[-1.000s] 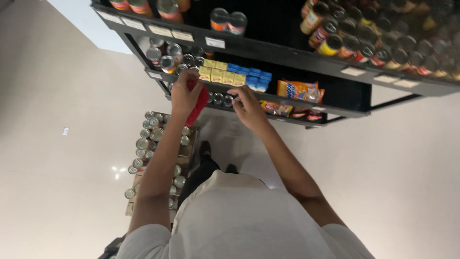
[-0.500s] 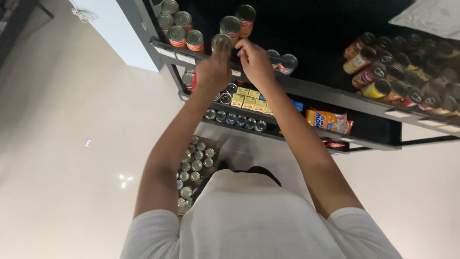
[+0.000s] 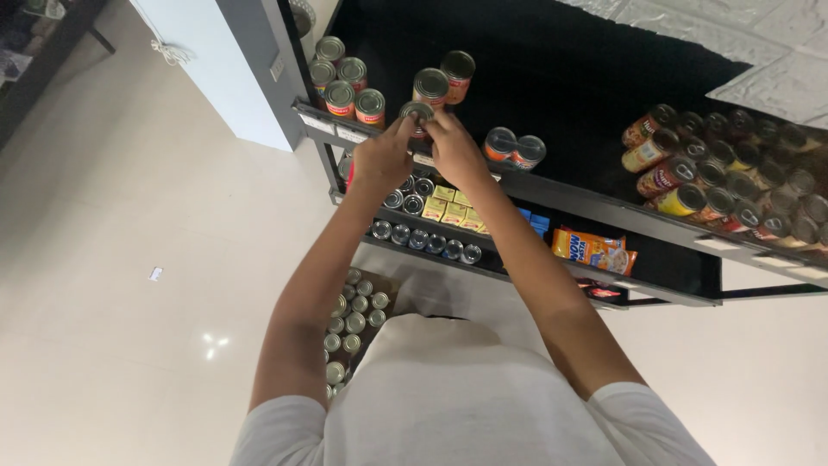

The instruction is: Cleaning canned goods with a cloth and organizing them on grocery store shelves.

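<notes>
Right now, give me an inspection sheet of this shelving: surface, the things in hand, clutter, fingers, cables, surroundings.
Surface: black top shelf, dark inside, price strips along its front edge.
Things in hand: one red-labelled can at the shelf's front edge, silver lid facing the camera, held from both sides.
Clutter: more red cans stand to the left, two cans to the right, a block of jars and cans far right.
Fingers: left hand and right hand both closed on the can.
Cables: a knotted cord hangs on the white door.
Surroundings: lower shelves with small tins, yellow boxes, an orange packet; a tray of cans on the pale tile floor.
</notes>
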